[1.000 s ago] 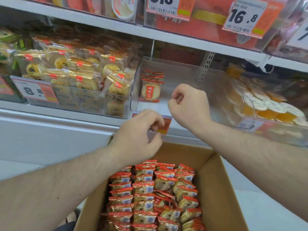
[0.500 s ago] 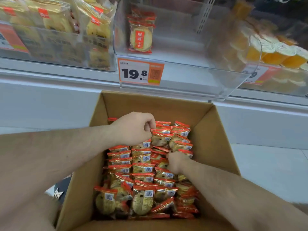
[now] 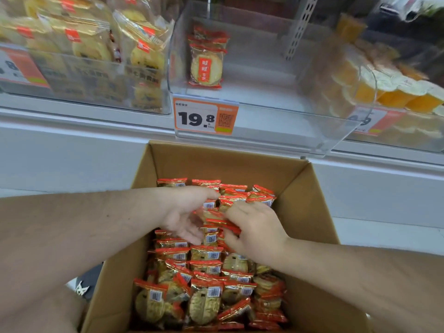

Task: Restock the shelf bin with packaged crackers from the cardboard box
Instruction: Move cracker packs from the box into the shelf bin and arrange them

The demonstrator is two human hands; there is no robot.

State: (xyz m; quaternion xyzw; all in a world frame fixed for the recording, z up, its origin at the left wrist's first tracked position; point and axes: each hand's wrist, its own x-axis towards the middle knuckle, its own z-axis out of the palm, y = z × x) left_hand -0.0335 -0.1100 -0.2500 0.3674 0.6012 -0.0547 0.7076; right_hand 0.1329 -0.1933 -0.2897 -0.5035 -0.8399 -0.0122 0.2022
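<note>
Both hands are down in the cardboard box (image 3: 310, 188), gathering a cluster of cracker packets (image 3: 213, 224) near its far end. The left hand (image 3: 185, 217) cups them with curled fingers; the right hand (image 3: 254, 227) clasps them from the opposite side. Above, the clear shelf bin (image 3: 276, 126) holds a few packets (image 3: 206, 63) at its back-left corner.

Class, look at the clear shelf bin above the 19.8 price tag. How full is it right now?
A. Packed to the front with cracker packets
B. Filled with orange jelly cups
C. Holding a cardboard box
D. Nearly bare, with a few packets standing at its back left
D: the clear shelf bin holds only a small stack of cracker packets standing at its back left, the rest of its floor showing bare.
</note>
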